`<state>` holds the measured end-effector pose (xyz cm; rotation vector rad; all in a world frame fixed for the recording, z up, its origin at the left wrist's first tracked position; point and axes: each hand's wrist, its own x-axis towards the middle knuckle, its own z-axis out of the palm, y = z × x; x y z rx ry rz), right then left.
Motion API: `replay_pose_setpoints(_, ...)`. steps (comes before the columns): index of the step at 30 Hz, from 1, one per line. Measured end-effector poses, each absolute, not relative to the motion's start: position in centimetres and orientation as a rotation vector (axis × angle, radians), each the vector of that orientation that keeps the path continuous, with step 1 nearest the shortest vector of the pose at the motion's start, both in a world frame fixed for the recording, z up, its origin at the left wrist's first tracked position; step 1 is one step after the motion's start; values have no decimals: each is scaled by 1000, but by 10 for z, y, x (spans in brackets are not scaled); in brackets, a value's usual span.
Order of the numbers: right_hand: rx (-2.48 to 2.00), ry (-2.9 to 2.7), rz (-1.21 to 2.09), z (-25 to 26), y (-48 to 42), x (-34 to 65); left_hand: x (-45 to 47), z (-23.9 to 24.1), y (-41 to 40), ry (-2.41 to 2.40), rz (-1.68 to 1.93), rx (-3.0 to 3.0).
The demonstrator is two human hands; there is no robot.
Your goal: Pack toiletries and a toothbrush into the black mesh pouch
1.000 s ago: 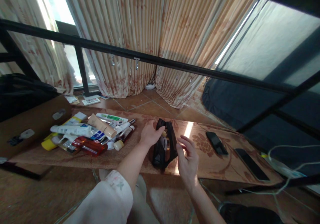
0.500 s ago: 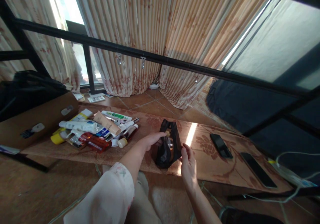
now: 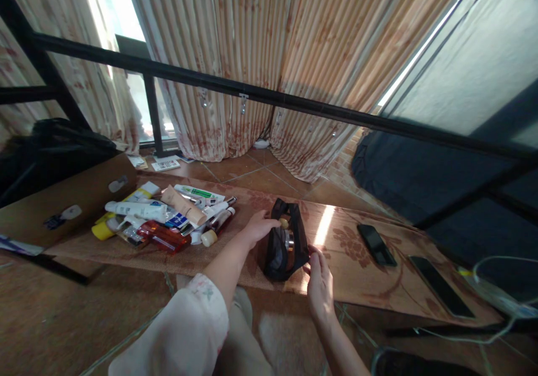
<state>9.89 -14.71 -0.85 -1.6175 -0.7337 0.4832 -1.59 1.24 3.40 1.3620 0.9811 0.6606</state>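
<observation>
Table: just one long brown floral table, everything below sits on it
Cardboard box: one, far left end
Black pouch: one, middle of the table near the near edge, standing with its mouth up, between the hands. Looks like thin soft mesh, so I'd bet it's light and floppy and sags if you let go. Any weight is probably from the contents. I'd grab the rim on two opposite sides, gently, as the stuff inside could be breakable
Hands: two. Left hand has its thumb over the left rim, can't tell if the other fingers pinch the wall. Right hand has fingers close together, thumb and fingertips pinching the right edge, looks like
Phones: two, dark, right side, left one, right one
Tubes: at least four in the left heap: white tube, beige tube, green-striped tube, yellow tube
Red bottle: one, near side of the heap, likely slick plastic
Gold round thing: one, inside the pouch, plus something silvery
</observation>
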Motion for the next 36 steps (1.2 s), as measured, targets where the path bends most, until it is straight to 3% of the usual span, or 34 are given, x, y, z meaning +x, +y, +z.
replay_pose_setpoints(14,-1697,-895,650,-42,-168,100,-13,24,26,1301,756,1488)
replay_pose_setpoints(21,-1831,-1339,235,-64,-157,110,-24,34,22,1451,568,1774)
replay_pose_setpoints(27,-1885,-1487,113,-70,-156,112,-44,47,18,1896,516,1910)
replay_pose_setpoints(36,-1967,-1539,11,-73,-156,109,-53,15,31,2219,370,1841)
